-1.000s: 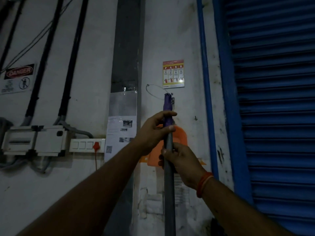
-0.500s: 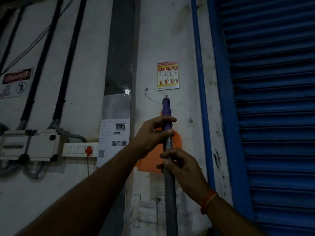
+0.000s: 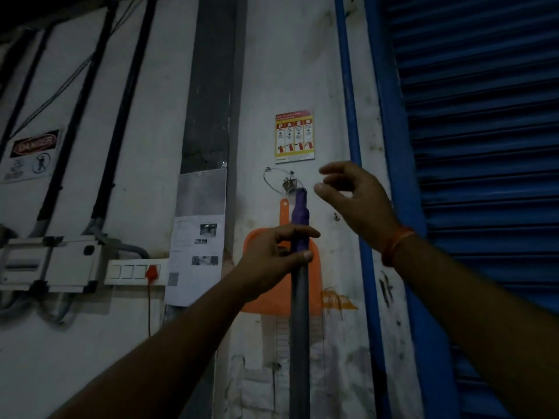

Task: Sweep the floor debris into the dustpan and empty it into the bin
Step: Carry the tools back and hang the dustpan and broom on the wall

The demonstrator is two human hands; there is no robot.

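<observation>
Right hand (image 3: pixel 357 198) has let go of the broom (image 3: pixel 299 297) since half a second ago: it was wrapped round the grey pole just under the left hand, now it is up in the air beside the purple top, fingers loosely curved, thumb and forefinger close together, holding nothing as far as can be seen. It sits just right of the wire loop (image 3: pixel 279 182) and hook at the broom's tip. Left hand (image 3: pixel 272 261) keeps its grip, fingers and thumb curled round the pole where the purple grip meets the grey. Broom stands upright against the wall, tip at the hook; cannot tell if it is hung on the wire or just near it. Dustpan (image 3: pixel 314 285), orange, hangs flat on the wall right behind the broom, handle up, partly hidden by pole and left hand. Camera has also moved closer and tilted. Judgement: this is tool fetching, right hand likely going for the wire to free the broom or dustpan. No sweeping begun, floor, debris and bin out of view. Task is at its very start. Dim light, small hook details unclear.
</observation>
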